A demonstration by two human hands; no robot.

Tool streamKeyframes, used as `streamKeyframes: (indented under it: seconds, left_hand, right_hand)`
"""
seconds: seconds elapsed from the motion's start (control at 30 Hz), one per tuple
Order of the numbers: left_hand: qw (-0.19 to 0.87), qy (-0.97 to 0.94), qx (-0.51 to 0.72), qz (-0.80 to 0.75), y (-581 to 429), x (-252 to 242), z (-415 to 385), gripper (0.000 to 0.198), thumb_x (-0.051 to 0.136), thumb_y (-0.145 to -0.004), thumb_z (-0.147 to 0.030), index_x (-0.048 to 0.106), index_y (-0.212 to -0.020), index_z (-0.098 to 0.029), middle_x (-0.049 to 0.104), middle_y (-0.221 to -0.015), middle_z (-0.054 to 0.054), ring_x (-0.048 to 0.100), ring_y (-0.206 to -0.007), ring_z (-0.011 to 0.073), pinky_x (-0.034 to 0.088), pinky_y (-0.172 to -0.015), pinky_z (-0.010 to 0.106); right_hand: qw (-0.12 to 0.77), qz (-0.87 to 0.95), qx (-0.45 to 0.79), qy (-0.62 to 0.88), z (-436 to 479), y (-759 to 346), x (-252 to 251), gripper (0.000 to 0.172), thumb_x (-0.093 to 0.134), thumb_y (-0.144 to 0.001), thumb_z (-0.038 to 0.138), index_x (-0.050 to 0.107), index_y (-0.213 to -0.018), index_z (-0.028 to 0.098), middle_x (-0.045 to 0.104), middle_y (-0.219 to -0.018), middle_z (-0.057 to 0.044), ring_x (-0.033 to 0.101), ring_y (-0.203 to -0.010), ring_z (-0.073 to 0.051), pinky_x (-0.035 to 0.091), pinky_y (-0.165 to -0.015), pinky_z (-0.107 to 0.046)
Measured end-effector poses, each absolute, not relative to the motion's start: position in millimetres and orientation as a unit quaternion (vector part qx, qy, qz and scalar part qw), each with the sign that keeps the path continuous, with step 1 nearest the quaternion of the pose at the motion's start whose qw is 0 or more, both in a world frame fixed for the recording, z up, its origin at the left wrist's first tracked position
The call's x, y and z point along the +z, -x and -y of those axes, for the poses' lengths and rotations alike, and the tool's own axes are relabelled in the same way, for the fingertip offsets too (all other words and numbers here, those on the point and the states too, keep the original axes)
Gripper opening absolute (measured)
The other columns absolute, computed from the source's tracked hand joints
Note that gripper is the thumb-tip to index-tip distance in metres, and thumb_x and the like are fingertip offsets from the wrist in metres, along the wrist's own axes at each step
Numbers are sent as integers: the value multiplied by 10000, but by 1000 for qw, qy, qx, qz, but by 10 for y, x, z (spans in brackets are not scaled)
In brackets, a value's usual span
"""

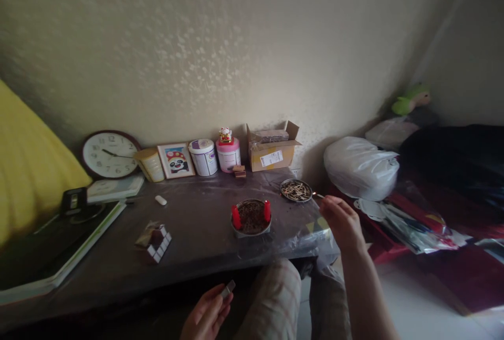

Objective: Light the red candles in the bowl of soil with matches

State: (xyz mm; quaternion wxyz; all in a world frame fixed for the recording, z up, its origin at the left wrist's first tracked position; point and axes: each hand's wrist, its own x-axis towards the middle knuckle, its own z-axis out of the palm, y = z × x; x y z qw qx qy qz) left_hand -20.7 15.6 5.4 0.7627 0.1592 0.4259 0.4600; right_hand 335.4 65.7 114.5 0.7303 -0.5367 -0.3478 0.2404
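Observation:
My right hand [343, 219] is closed in a pinch on a thin match [320, 196], its tip glowing. Just left of that tip sits a round metal dish [282, 193] heaped with matchsticks [296, 190]. Low in front of the table, my left hand [210, 308] grips a small matchbox [228, 289]. A round tin [252, 233] of dark, soil-like filling stands near the table's front edge. Two short red candles rise from it, a left candle [236, 217] and a right candle [267, 211]. A tiny bright spot shows at the right candle's top.
Along the wall stand a clock [112, 153], a picture frame [176, 161], two canisters and an open cardboard box [271, 156]. A puzzle cube [159, 244] and a large black book [51, 240] lie to the left. White plastic bags [360, 167] are piled at right.

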Motion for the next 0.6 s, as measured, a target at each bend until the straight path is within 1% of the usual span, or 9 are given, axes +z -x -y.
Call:
streamKeyframes:
  seconds: [0.07, 0.2, 0.23, 0.37, 0.43, 0.53, 0.6]
  left_hand:
    - [760, -161, 463, -426, 212, 41, -148, 362, 888, -522, -336, 777, -825, -172, 804, -885, 89, 730, -868, 193, 556, -780, 238]
    - [757, -172, 458, -433, 195, 20, -132, 387, 884, -528, -353, 772, -846, -161, 798, -920, 106, 722, -907, 220, 550, -803, 267]
    - [753, -176, 458, -438, 189, 17, -130, 396, 880, -535, -359, 770, -856, -155, 795, -933, 114, 719, -921, 232, 548, -814, 281]
    - [741, -181, 465, -449, 190, 15, -141, 384, 864, -564, -361, 764, -866, -145, 789, -951, 131, 713, -942, 263, 538, -847, 331]
    - [745, -176, 462, -448, 193, 16, -149, 368, 873, -550, -339, 765, -845, -147, 791, -940, 128, 717, -929, 262, 539, -842, 334]
    - [752, -173, 457, -442, 181, 15, -147, 375, 884, -526, -336, 769, -830, -150, 794, -916, 125, 723, -899, 251, 544, -824, 320]
    - [747, -177, 467, -439, 171, 10, -139, 382, 874, -542, -367, 772, -844, -158, 794, -922, 120, 722, -899, 245, 544, -823, 316]
  right_hand:
    - [726, 352, 245, 538, -667, -3387, 1129, 316, 710, -634, 518, 667, -739, 223, 662, -699, 0, 596, -637, -153, 508, -624, -296]
    - [705, 351, 226, 573, -687, -3391, 1049, 263, 815, -523, 378, 675, -652, 195, 651, -638, -2, 574, -595, -147, 495, -595, -279]
    - [705, 348, 221, 577, -688, -3384, 1023, 259, 812, -527, 375, 674, -652, 195, 653, -644, -1, 574, -594, -145, 497, -597, -277]
    - [714, 339, 220, 572, -692, -3376, 953, 336, 712, -634, 520, 663, -746, 208, 678, -717, -8, 606, -634, -154, 519, -644, -309]
    - [705, 340, 216, 584, -705, -3399, 923, 351, 747, -594, 510, 673, -734, 197, 673, -683, -5, 601, -631, -159, 508, -643, -310]
    - [680, 335, 205, 620, -741, -3450, 844, 327, 817, -502, 421, 697, -680, 175, 650, -591, 8, 575, -596, -158, 467, -606, -292]
    - [671, 328, 204, 633, -770, -3477, 774, 320, 804, -505, 414, 702, -681, 167, 649, -578, 11, 570, -584, -155, 452, -595, -285]
